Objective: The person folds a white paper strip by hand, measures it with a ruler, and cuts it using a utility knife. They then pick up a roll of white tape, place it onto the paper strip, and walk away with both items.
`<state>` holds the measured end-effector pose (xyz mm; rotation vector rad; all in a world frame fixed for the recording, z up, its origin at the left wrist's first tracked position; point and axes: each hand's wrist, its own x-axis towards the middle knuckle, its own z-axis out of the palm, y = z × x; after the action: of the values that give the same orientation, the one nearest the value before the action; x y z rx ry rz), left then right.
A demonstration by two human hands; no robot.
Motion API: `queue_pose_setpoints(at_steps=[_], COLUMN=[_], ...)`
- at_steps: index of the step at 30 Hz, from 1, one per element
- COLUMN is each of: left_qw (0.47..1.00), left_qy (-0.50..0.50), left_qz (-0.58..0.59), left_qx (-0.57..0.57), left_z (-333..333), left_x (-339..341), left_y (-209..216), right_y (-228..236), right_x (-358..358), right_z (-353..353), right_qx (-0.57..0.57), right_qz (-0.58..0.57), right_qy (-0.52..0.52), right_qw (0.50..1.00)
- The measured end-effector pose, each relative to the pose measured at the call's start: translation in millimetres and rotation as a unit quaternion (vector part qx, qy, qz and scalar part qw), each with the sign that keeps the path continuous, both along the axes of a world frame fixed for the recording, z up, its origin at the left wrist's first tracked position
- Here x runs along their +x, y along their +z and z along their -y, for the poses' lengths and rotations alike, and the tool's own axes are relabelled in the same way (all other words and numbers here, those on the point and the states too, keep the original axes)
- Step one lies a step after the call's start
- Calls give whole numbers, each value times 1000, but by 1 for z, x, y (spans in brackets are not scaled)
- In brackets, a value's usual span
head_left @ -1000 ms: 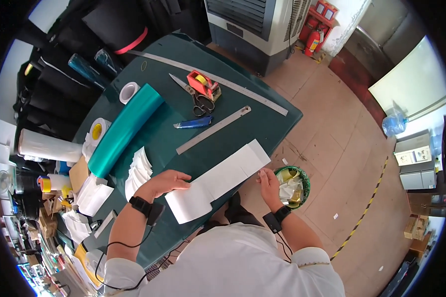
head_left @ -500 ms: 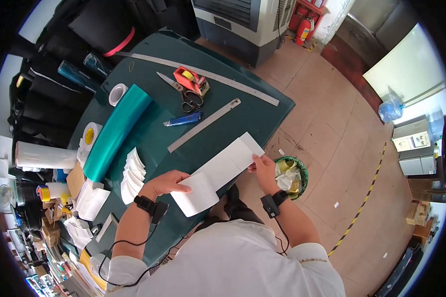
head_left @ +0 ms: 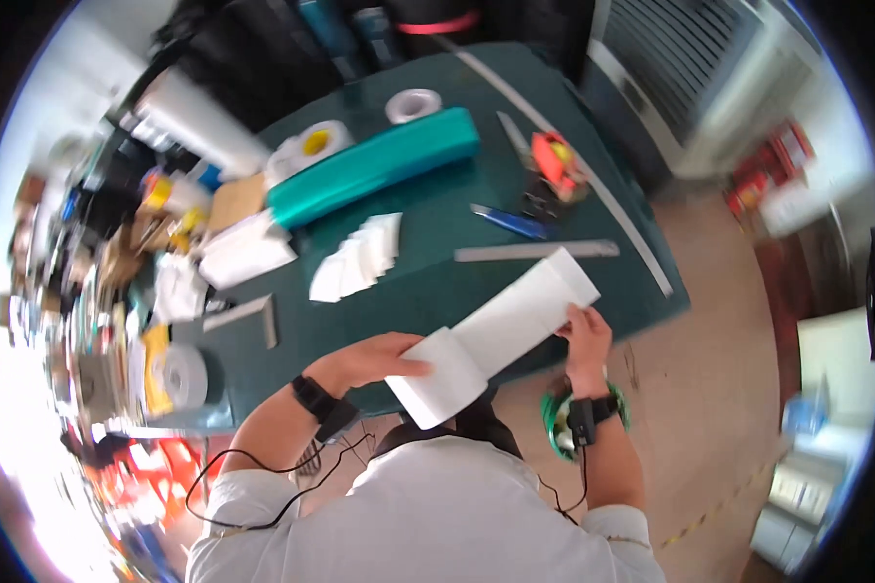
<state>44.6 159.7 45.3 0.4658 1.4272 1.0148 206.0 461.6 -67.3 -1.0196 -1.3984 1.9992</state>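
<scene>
My left hand [head_left: 384, 360] is closed around a white paper roll [head_left: 439, 379], its thumb lying across the front. From the roll a flat strip of white paper [head_left: 520, 316] runs up to the right, over the table's near edge. My right hand [head_left: 585, 340] pinches the strip's far end between thumb and fingers. Beyond the strip lie a steel ruler [head_left: 515, 253] and a blue utility knife [head_left: 510, 222]. Several white paper pieces [head_left: 358, 257] lie overlapping on the table, left of the strip.
A teal roll [head_left: 374, 167] lies across the green table [head_left: 428, 282], near tape rolls [head_left: 413, 105], scissors [head_left: 520, 146] and a red tape dispenser [head_left: 556, 163]. A long ruler [head_left: 593, 185] runs along the far right. A green waste bin [head_left: 559, 428] stands below my right wrist.
My view has swung to the left, so the table appears turned and more of its left end shows. Both hands keep their hold on the paper roll and its strip.
</scene>
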Motion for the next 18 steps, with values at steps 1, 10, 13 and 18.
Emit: queue_pose_setpoints(at_steps=[1,10,13,18], left_qw=[999,851,775,762], left_qy=[30,485,565,621], left_qz=[12,197,265,146], left_qx=[-2,44,98,112], left_z=[12,123,166,241], left_x=[10,118,179,314], left_y=[-4,-17,14,-47], right_y=[10,116,116,107], right_x=[-13,-22,-3,45], right_z=[8,184,229,313], right_qx=[2,530,521,466], right_qz=[-13,-317,-371,-453], right_qy=[42,521,595,664], right_qw=[999,589,487,371])
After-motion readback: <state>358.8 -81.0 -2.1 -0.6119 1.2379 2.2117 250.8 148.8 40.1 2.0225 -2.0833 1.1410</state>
